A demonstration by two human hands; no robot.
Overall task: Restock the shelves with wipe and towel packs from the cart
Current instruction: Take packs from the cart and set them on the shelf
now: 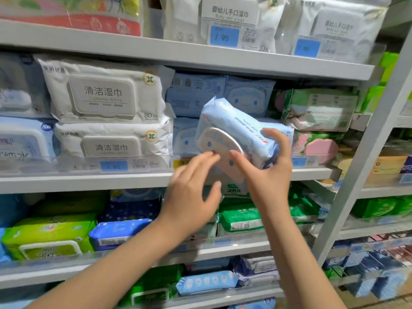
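Note:
A light blue wipe pack (236,132) with a cartoon face lid tilts in front of the middle shelf (89,181), among matching blue packs (196,94). My right hand (269,175) holds it from below, thumb on the lid and fingers curled over its right end. My left hand (191,197) is blurred just left of the pack, fingers spread and relaxed, fingertips near the lid; I cannot tell whether they touch it.
White cleaning wipe packs (104,94) fill the shelf to the left, green and pink packs (318,110) to the right. Baby wipe packs (229,21) stand on the shelf above. Green and blue packs (51,235) fill the lower shelves. A grey upright post (365,157) stands at right.

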